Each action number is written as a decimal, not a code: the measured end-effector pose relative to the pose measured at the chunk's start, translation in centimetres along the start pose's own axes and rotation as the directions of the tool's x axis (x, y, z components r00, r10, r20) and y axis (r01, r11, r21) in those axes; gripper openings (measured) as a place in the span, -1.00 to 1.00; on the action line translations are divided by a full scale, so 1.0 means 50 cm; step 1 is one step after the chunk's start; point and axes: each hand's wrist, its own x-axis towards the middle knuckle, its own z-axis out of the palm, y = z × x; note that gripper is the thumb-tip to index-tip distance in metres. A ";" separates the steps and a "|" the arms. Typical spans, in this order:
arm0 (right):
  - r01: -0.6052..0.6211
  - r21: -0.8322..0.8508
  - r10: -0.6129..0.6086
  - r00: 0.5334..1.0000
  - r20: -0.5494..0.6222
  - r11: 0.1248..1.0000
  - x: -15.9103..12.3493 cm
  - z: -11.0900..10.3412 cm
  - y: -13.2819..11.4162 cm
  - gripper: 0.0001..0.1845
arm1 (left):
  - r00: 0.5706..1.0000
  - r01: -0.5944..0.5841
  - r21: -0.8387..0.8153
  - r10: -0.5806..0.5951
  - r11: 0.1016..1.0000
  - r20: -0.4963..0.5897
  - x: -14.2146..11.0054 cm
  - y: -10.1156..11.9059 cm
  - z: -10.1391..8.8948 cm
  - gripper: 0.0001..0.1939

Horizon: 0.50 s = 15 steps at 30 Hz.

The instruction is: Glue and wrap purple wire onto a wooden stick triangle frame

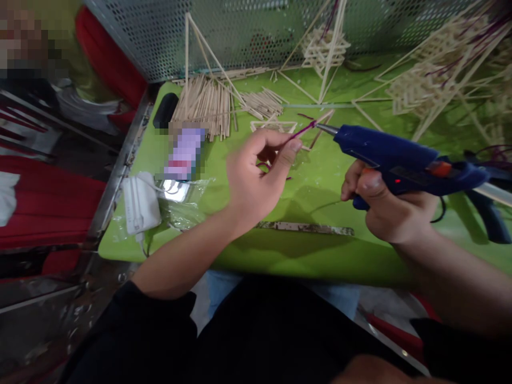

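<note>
My right hand (384, 205) grips a blue hot glue gun (400, 160), its metal nozzle pointing left. My left hand (258, 173) pinches a thin purple strand (303, 129) between thumb and forefinger, and the strand's far end meets the gun's nozzle tip. Both hands hover above a green table (312, 186). Just behind the strand lies a small triangle of pale sticks (274, 126).
A heap of pale sticks (206, 104) lies at the back left, with a smaller pile (262, 102) beside it. Stick frameworks (424, 85) stand at the back right against a perforated metal screen. A white charger (140, 202), clear plastic bag and a metal ruler (304, 228) lie near the front edge.
</note>
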 end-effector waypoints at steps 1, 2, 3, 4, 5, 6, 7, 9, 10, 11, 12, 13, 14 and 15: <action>0.018 0.003 -0.018 1.000 -0.002 1.000 0.000 0.000 0.001 -0.50 | 1.000 -0.025 -0.001 0.025 1.000 -0.005 0.000 -0.002 0.000 -0.60; 0.036 0.005 -0.036 0.999 -0.001 0.999 -0.001 0.001 0.002 -0.52 | 0.999 -0.041 0.001 0.041 0.999 -0.007 -0.001 -0.005 0.000 -0.61; 0.050 0.005 -0.050 0.999 0.001 0.999 0.000 0.001 0.003 -0.54 | 0.999 -0.048 0.008 0.048 0.999 -0.006 -0.002 -0.006 0.000 -0.62; 0.060 0.005 -0.060 0.998 0.005 0.998 0.000 0.001 0.004 -0.56 | 0.999 -0.049 0.021 0.049 0.999 -0.005 -0.002 -0.007 0.000 -0.63; 0.071 0.006 -0.071 0.997 0.008 0.997 0.000 0.001 0.004 -0.58 | 0.999 -0.047 0.036 0.047 0.998 -0.003 -0.003 -0.008 -0.001 -0.63; 0.082 0.007 -0.082 0.997 0.011 0.997 0.001 0.001 0.005 -0.59 | 0.999 -0.043 0.046 0.043 0.998 0.000 -0.004 -0.007 -0.001 -0.64; 0.090 0.009 -0.090 0.996 0.012 0.996 0.001 0.001 0.005 -0.59 | 0.999 -0.041 0.047 0.041 0.998 0.003 -0.004 -0.005 -0.001 -0.64; 0.090 0.012 -0.090 0.996 0.013 0.996 0.002 0.001 0.003 -0.58 | 1.000 -0.031 0.014 0.031 0.999 0.006 -0.005 -0.001 -0.002 -0.66; 0.083 0.007 -0.083 0.996 0.016 0.997 0.002 0.001 0.002 -0.56 | 1.000 -0.014 -0.009 0.014 1.000 0.009 -0.005 0.002 -0.003 -0.67; 0.077 0.001 -0.077 0.997 0.018 0.997 0.002 0.001 0.001 -0.54 | 1.000 0.011 -0.030 -0.010 1.000 0.017 -0.005 0.004 -0.003 -0.67; 0.073 -0.005 -0.073 0.997 0.018 0.997 0.002 0.001 0.000 -0.52 | 0.999 0.036 -0.043 -0.035 0.998 0.025 -0.004 0.006 -0.003 -0.67; 0.069 -0.011 -0.069 0.997 0.019 0.998 0.002 0.000 0.000 -0.51 | 0.998 0.055 -0.048 -0.054 0.997 0.031 -0.004 0.008 -0.004 -0.66; 0.068 -0.016 -0.068 0.997 0.020 0.998 0.002 0.000 0.001 -0.51 | 0.998 0.063 -0.044 -0.061 0.997 0.030 -0.003 0.009 -0.004 -0.64; 0.068 -0.020 -0.067 0.998 0.018 0.997 0.001 -0.001 0.002 -0.51 | 0.998 0.061 -0.032 -0.060 0.998 0.025 -0.002 0.010 -0.004 -0.62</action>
